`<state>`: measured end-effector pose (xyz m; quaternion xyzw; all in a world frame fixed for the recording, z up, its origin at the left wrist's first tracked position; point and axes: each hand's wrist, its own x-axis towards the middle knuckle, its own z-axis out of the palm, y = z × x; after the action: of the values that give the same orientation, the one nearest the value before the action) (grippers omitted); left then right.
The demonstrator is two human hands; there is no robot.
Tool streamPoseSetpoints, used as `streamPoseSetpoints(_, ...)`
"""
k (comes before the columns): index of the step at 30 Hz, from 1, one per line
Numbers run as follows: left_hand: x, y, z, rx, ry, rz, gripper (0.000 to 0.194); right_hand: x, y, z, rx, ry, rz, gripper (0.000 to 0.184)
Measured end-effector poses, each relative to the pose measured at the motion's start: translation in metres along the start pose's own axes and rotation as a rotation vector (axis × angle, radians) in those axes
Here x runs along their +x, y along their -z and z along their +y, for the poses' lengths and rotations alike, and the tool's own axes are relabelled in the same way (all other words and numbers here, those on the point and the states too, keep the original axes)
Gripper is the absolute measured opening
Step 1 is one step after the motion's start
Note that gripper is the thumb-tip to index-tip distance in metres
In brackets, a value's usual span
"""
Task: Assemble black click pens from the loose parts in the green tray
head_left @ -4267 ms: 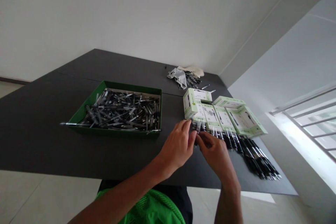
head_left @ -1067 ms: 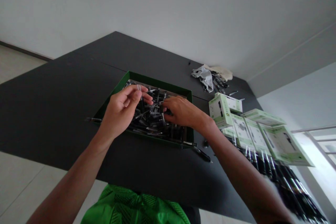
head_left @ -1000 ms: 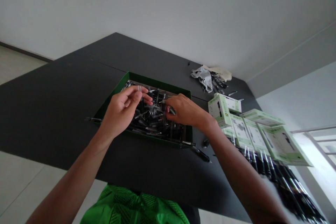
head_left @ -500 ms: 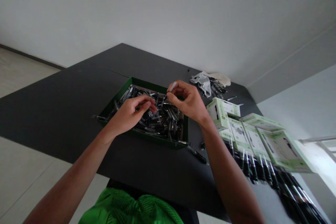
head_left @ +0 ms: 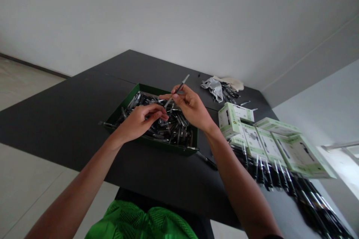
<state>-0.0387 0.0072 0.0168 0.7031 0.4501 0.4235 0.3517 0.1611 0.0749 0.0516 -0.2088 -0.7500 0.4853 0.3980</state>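
Above the green box [head_left: 157, 145], my right hand [head_left: 193, 110] pinches a slim pen [head_left: 178, 88] with a dark middle and a pale upper end. The pen is tilted, its top pointing up and to the right. Its lower end reaches the fingertips of my left hand [head_left: 140, 119], whose fingers are curled closed; what sits between them is hidden. Beneath both hands, many dark and clear pens [head_left: 176, 130] lie jumbled in the box.
Green-and-white cartons [head_left: 255, 138] stand to the right, with rows of pens [head_left: 269, 173] before them. Grey-white gloves [head_left: 214, 87] and loose pens [head_left: 230, 91] lie near the wall. One pen [head_left: 207, 160] rests on the dark table [head_left: 70, 104] beside the box's right corner.
My right hand has moved left and slightly down toward my left hand. More of the pen shows, its lower end now at the left fingertips. The view has shifted slightly.
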Motion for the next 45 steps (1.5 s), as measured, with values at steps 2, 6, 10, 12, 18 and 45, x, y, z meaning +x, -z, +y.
streamPoseSetpoints(2, 0.0, -0.001, -0.001, 0.001, -0.004, -0.02, 0.037, -0.001, -0.004, 0.0, 0.06, -0.003, -0.051, 0.024)
streamPoseSetpoints(6, -0.001, 0.0, -0.003, 0.028, -0.01, -0.043, 0.037, -0.003, -0.008, -0.005, -0.025, -0.015, -0.102, 0.023)
streamPoseSetpoints(10, -0.003, 0.001, -0.001, 0.023, -0.016, -0.046, 0.037, -0.005, -0.007, -0.011, -0.107, -0.026, -0.058, 0.015)
streamPoseSetpoints(12, -0.003, 0.001, 0.0, 0.009, -0.009, -0.045, 0.038, -0.006, -0.006, -0.013, -0.128, -0.02, -0.042, 0.013)
streamPoseSetpoints(18, -0.002, -0.001, -0.001, 0.005, -0.009, -0.031, 0.037, -0.007, -0.003, -0.016, -0.178, 0.027, -0.053, 0.012)
streamPoseSetpoints(45, -0.009, -0.026, 0.044, -0.389, -0.2, 0.254, 0.026, -0.059, -0.001, -0.065, -0.458, 0.003, 0.106, 0.041)
